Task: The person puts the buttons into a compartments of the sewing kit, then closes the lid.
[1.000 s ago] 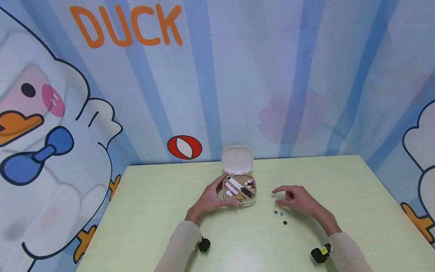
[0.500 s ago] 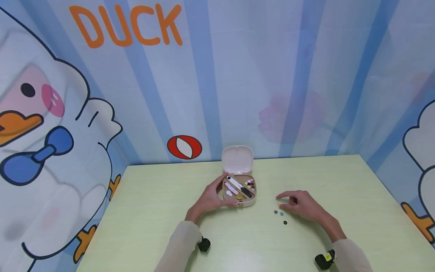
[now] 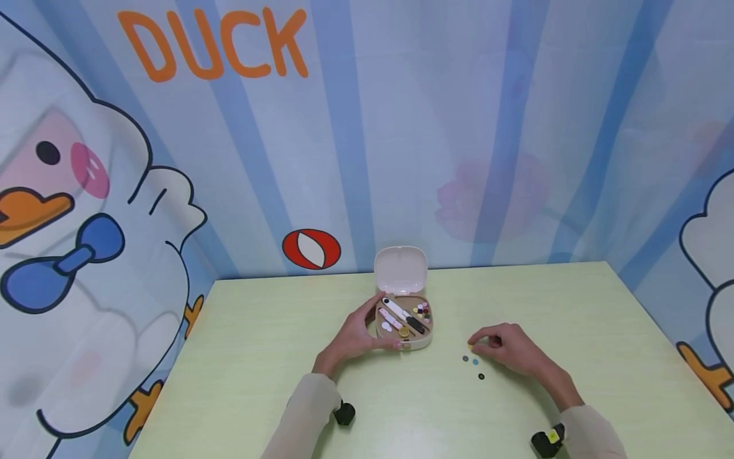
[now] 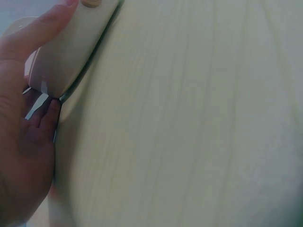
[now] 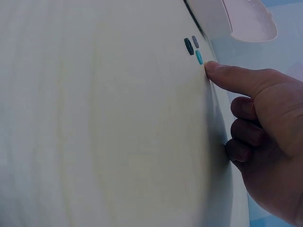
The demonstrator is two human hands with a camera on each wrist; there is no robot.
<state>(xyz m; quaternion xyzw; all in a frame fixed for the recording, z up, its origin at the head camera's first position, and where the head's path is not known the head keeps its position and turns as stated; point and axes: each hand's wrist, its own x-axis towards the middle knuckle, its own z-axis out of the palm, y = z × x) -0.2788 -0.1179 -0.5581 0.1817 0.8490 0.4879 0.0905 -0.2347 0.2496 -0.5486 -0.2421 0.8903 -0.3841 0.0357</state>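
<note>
My left hand (image 3: 352,335) holds a small sewing kit box (image 3: 421,343) by its left side, thumb along the front and fingers towards the back. In the left wrist view the thumb presses near a round clasp (image 4: 91,3). The box's lid (image 3: 401,269) stands up. To the right, my right hand (image 3: 510,347) pinches a yellow button (image 3: 470,346) at the table between thumb and forefinger. Just in front of it lie a grey button (image 3: 466,358), a blue button (image 3: 475,361) and a black button (image 3: 481,376).
Inside the box are a white-and-black tool (image 3: 404,314), a pink tool (image 3: 390,319), a gold round piece (image 3: 404,331) and several coloured beads or buttons (image 3: 422,310). The pale table (image 3: 252,382) ends at a printed curtain (image 3: 395,127) behind the box.
My right hand has come down and slightly right, and its thumb and forefinger have closed on the yellow button. My left hand and the box have stayed put.
</note>
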